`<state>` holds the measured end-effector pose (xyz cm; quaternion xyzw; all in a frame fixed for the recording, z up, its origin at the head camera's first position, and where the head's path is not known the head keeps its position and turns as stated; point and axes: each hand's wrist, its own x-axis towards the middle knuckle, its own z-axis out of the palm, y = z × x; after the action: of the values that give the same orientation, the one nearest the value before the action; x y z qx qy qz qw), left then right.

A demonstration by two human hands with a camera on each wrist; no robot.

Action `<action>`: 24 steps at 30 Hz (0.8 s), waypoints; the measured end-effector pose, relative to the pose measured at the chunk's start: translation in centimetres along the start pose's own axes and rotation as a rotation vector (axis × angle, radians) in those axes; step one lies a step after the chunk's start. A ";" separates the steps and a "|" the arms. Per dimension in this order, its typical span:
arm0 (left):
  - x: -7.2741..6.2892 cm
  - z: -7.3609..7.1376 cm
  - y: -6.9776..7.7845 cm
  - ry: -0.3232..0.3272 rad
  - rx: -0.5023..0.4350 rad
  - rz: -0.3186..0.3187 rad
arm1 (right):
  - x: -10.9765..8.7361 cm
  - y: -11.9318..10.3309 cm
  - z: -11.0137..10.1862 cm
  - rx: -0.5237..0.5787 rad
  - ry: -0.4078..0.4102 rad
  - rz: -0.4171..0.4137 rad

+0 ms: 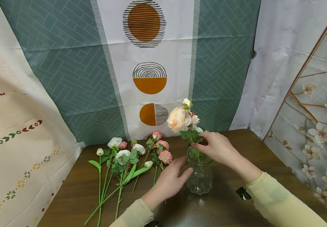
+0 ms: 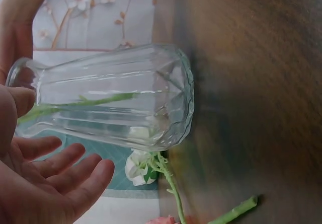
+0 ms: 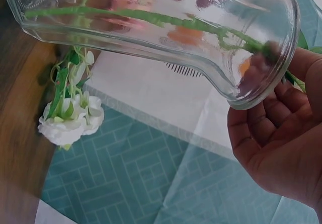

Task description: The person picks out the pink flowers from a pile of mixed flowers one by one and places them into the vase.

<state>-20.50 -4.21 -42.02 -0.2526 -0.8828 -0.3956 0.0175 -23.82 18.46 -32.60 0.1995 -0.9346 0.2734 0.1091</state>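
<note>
Holding a leaning peach rose spray (image 1: 177, 119) in a ribbed glass vase (image 1: 199, 181) on the counter (image 1: 228, 203).
Clamping fingers of the right hand (image 1: 219, 148) on the stem (image 2: 100, 102), partly hidden behind them; holding fingers of the left hand (image 1: 171, 179) apart beside the vase, cannot tell whether touching.

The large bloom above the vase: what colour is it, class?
The large bloom is pale peach; it shows best in the head view.

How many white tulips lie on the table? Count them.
2: one white tulip at the left edge of the flowers, another white tulip near the left hand. Others could be hidden under overlapping flowers.
</note>
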 end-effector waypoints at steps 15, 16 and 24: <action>-0.3 0.2 0.7 -0.007 0.018 -0.001 | 0.3 -0.3 1.1 -0.045 0.036 -0.012; -0.2 0.2 0.6 -0.007 0.015 0.001 | 0.3 -0.4 1.1 -0.050 0.040 -0.010; 1.2 2.3 -3.2 0.023 0.021 0.084 | 0.4 -0.7 1.5 -0.088 0.074 0.008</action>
<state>-22.65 -3.89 -45.54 -0.2846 -0.8753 -0.3882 0.0471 -23.98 16.95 -33.37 0.1809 -0.9418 0.2397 0.1509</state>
